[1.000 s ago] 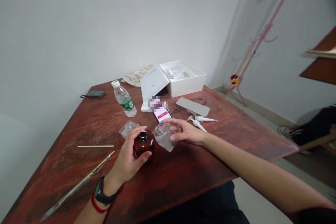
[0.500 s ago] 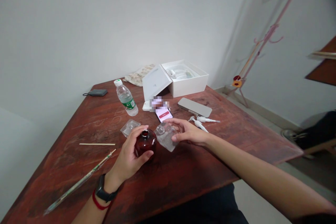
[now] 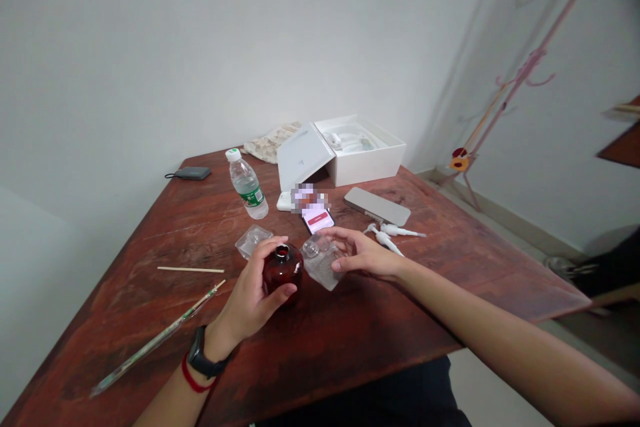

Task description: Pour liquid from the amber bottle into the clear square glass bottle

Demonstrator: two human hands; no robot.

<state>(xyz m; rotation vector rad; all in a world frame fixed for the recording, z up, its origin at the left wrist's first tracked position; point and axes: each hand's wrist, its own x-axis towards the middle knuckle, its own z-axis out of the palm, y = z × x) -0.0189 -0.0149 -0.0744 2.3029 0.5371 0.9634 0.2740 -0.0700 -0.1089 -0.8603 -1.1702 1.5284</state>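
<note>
Much of the brown bottle (image 3: 283, 268) is covered. The left hand (image 3: 250, 297) wraps its left flank, so only the open round neck, the shoulder and part of the front show, and its lower part sits behind the thumb. The clear bottle (image 3: 320, 260) is harder to read. It is see-through and lies partly under the right hand (image 3: 363, 255), and whether it stands or leans cannot be told for sure, though it looks tilted toward the brown one. Both forearms run out of the bottom edge of the view, the right one cut off at the lower right corner. A patch beyond the right fingertips is blurred out, over the far end of a phone (image 3: 319, 219) with a lit screen.

The left hand is curled round the brown bottle, thumb pressed on the near side and fingers arched over the far side by the neck, with a black watch (image 3: 200, 353) on the wrist. The right hand comes in from the right, palm down. Its fingers are bowed over the far side of the clear bottle and its thumb is set against the near face, clasping it. The two bottles sit on the table (image 3: 350, 340) between the hands, touching or nearly so.

Just beyond the left fingers lies a clear flat lid (image 3: 253, 240), and left of that hand a wooden stick (image 3: 191, 269). Beyond the right hand lie white pump heads (image 3: 395, 233)
</note>
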